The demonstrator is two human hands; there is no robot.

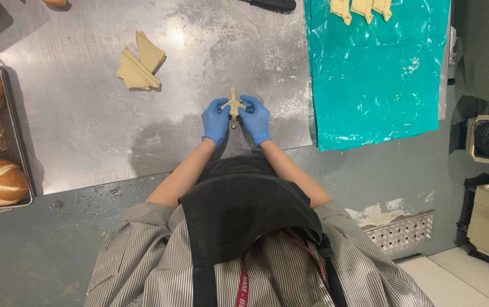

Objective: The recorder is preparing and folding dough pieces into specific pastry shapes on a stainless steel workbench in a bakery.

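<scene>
My left hand (216, 120) and my right hand (255, 118), both in blue gloves, are together over the floured steel table (85, 125). Between their fingertips they pinch a small pale piece of dough (233, 105), a narrow strip with short arms sticking out sideways. The hands touch each other around it, and the lower end of the dough is hidden between them. Two cut triangles of dough (138, 68) lie apart on the table to the upper left of my hands.
A teal plastic sheet (378, 79) covers the right part of the table, with shaped dough pieces (361, 8) at its far edge. A metal tray (14, 142) with baked scored buns (2, 182) sits at the left. A dark-handled tool (273, 4) lies at the top. Bins stand at the right on the floor.
</scene>
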